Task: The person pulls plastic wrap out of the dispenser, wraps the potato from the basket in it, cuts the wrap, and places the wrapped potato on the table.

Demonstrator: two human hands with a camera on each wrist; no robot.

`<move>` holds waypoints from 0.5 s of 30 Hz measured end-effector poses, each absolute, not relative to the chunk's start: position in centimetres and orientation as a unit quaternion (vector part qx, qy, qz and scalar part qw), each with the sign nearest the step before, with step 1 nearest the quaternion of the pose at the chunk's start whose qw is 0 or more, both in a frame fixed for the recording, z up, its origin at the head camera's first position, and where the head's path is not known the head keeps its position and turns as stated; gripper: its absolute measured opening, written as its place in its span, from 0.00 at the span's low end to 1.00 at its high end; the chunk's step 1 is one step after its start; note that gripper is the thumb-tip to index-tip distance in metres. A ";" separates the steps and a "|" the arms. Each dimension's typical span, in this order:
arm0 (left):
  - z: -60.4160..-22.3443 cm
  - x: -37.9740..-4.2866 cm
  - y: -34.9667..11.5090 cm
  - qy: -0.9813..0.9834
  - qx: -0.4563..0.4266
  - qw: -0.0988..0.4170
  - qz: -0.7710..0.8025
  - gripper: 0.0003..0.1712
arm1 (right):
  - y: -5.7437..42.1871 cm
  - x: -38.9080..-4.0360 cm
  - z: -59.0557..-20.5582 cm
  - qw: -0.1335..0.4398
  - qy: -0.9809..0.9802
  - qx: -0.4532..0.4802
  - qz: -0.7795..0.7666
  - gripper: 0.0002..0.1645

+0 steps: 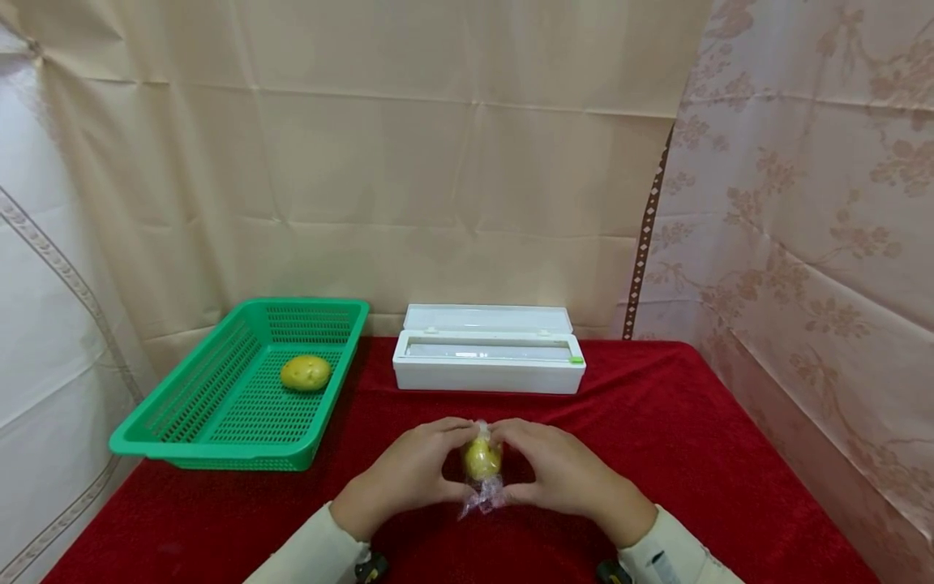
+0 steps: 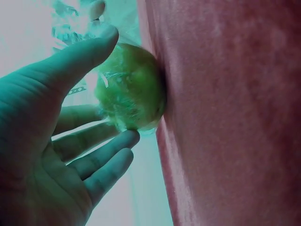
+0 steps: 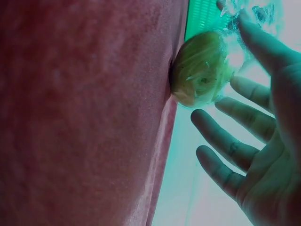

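A yellow potato [image 1: 482, 460] wrapped in clear cling film rests on the red cloth between my hands. The film gathers into a crumpled tail [image 1: 485, 494] at its near end and a small tuft at the far end. My left hand [image 1: 419, 462] holds the wrapped potato from the left, fingertips at the far end and thumb at the tail. From the right, my right hand [image 1: 552, 466] holds it the same way, mirrored. In the left wrist view, the thumb crosses the film above the potato [image 2: 134, 87]; in the right wrist view, the lower fingers spread beside it.
Behind the hands stands a white cling film dispenser [image 1: 489, 375], its lid raised, with a green slider [image 1: 576, 359] at its right end. A green basket [image 1: 219, 450] on the left holds an unwrapped potato [image 1: 306, 373]. Curtains [image 1: 467, 162] hang behind the red-covered table [image 1: 657, 422].
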State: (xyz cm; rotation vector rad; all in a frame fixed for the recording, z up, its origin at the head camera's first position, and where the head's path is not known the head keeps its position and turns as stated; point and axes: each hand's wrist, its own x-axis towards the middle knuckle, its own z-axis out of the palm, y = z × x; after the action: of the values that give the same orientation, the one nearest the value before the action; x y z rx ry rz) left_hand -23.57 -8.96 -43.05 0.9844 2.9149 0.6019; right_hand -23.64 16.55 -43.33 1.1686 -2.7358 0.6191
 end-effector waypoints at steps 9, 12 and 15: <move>-42.6 -23.7 -9.5 0.918 0.330 0.029 0.217 0.49 | 16.5 -23.4 -42.9 0.041 -0.906 0.366 0.211 0.26; -42.7 -23.8 -9.5 0.913 0.334 0.024 0.232 0.48 | 16.5 -23.4 -43.0 0.040 -0.906 0.362 0.218 0.21; -42.9 -23.9 -9.5 0.912 0.335 0.011 0.237 0.42 | 16.4 -23.5 -43.0 0.039 -0.904 0.359 0.229 0.19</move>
State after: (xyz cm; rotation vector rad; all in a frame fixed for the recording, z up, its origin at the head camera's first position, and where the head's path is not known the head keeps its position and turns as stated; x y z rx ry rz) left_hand -23.86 -9.50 -42.87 1.0462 2.8451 0.7404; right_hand -23.46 16.39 -43.05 1.1017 -2.7704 0.7018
